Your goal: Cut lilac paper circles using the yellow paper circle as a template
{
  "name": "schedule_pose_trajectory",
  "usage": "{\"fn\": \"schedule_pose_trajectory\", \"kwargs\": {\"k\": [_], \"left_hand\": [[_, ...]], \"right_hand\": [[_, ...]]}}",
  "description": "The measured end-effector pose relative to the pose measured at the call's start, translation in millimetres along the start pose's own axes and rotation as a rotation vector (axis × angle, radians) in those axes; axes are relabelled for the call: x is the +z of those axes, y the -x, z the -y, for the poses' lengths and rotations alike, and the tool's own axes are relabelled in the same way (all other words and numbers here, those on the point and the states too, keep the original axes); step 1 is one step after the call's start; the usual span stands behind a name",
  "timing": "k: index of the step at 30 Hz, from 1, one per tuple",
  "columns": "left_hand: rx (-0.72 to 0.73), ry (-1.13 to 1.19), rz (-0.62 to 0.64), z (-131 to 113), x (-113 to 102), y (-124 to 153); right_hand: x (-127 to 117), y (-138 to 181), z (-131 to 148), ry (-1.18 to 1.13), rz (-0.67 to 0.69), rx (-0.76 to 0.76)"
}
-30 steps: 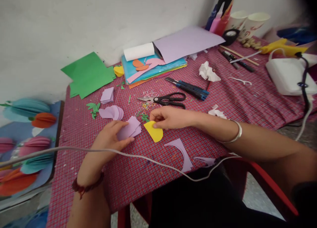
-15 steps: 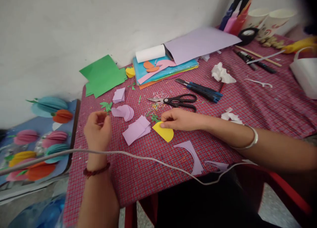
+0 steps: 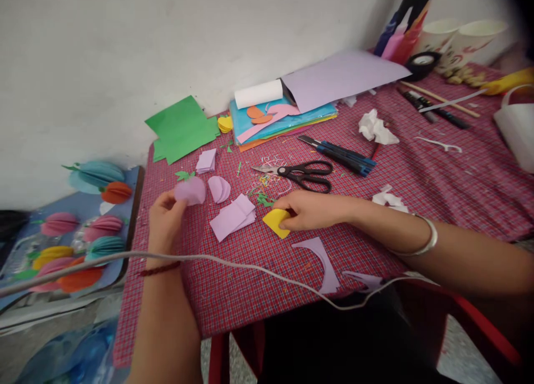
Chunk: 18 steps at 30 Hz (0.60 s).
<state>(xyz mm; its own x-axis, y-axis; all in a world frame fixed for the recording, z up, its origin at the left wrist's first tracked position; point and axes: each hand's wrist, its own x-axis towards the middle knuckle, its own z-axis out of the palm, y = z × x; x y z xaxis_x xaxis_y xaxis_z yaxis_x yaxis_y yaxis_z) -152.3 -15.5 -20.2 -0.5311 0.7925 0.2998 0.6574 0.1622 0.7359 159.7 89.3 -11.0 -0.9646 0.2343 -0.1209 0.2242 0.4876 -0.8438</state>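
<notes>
Between the thumb and fingers of my left hand [image 3: 167, 220] is a rounded purple paper cutout [image 3: 192, 191], slightly blurred. Just right of it lies a small pile of folded purple paper cutouts [image 3: 219, 189]. My right hand [image 3: 306, 210] pinches a folded yellow paper piece [image 3: 276, 222] close to the tabletop; the fingers cover part of it. Stacked purple paper rectangles [image 3: 232, 218] rest between the two hands. Green paper leaf shapes [image 3: 264, 200] lie beside my right fingertips, and another green leaf piece [image 3: 184, 176] sits behind the purple cutout.
Black-handled scissors [image 3: 296, 171] and blue utility knives [image 3: 340, 154] lie beyond my right hand. A white cable [image 3: 233, 264] crosses in front of both wrists. Purple offcuts [image 3: 319, 261] lie near the front edge. Paper pumpkins [image 3: 98, 175] sit on a blue board at left.
My left hand has picked up a purple cutout from the pile and holds it raised. My right hand keeps the yellow piece, now turned and more covered by the fingers. The view shifted slightly.
</notes>
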Motion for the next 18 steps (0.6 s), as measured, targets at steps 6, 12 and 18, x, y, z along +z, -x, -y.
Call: {"fn": "schedule_pose_trajectory", "kwargs": {"k": [6, 12, 18], "left_hand": [[-0.16, 0.315, -0.129, -8, -12, -1], [-0.044, -0.214, -0.321, -18, -1, 6], [-0.06, -0.209, 0.041, -28, 48, -4]], "right_hand": [[1, -6, -7, -0.391, -0.137, 0.096], [4, -10, -11, -0.392, -0.162, 0.092], [4, -9, -9, -0.284, -0.158, 0.075]]}}
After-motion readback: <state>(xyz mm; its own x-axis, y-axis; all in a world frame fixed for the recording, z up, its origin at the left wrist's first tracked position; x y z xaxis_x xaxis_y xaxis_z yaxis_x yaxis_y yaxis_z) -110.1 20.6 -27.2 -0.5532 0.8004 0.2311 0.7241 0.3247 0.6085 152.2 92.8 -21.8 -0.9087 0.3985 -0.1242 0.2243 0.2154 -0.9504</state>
